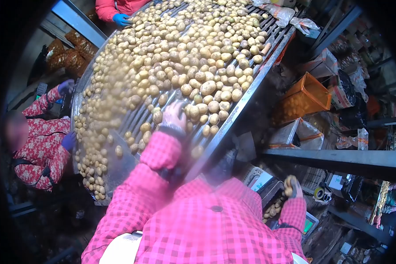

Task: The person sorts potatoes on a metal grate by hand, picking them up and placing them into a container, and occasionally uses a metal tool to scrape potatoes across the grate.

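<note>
Potatoes [193,57] cover a large slatted metal table [156,110] in front of me. My left hand [174,115] is at the near part of this pile, touching potatoes; its fingers are blurred and partly hidden among them. Down at my right side, my right hand [296,190] is closed around potatoes [289,184]. Below it, more potatoes [274,209] lie in a container beside my body, partly hidden by my sleeve.
A metal rail [237,112] edges the table on my right. Two co-workers stand around it: one with blue gloves [121,19] at the far side, another in a floral jacket [44,132] on the left. An orange-edged bin [306,92] and boxes [297,132] stand to the right.
</note>
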`<state>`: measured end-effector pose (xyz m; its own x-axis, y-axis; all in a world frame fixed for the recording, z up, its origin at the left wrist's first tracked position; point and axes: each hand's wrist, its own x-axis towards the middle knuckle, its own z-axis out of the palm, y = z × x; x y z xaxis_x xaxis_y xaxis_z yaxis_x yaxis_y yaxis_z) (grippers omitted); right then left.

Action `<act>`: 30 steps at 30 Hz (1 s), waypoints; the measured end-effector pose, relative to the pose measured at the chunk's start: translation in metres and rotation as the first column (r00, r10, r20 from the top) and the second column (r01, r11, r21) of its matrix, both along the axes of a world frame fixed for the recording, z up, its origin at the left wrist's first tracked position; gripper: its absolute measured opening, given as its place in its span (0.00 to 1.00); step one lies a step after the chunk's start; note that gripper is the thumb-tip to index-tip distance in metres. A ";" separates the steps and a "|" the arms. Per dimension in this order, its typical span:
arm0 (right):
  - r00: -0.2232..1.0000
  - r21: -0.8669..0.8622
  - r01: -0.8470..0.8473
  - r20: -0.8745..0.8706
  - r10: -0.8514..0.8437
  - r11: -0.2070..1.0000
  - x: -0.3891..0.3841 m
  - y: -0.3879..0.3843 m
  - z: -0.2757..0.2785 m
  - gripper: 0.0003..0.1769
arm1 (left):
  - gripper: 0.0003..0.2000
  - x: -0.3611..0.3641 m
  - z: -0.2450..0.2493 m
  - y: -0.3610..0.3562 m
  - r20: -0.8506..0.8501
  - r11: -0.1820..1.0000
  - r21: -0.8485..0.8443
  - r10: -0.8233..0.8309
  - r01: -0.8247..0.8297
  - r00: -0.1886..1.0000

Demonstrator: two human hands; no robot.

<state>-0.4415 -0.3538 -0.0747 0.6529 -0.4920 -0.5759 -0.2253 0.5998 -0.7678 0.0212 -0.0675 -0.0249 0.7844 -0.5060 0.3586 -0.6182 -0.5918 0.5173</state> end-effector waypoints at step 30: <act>0.947 0.435 -0.256 0.293 0.133 0.863 0.282 0.108 0.061 0.18 | 0.21 -0.005 0.002 -0.041 -0.333 0.982 0.132 -0.085 0.136 0.939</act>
<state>-0.1592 -0.2457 -0.0133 0.8563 -0.0575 -0.5133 -0.2172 0.8615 -0.4589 0.0159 -0.1082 -0.0232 0.7809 -0.6246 0.0070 -0.4980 -0.6159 0.6105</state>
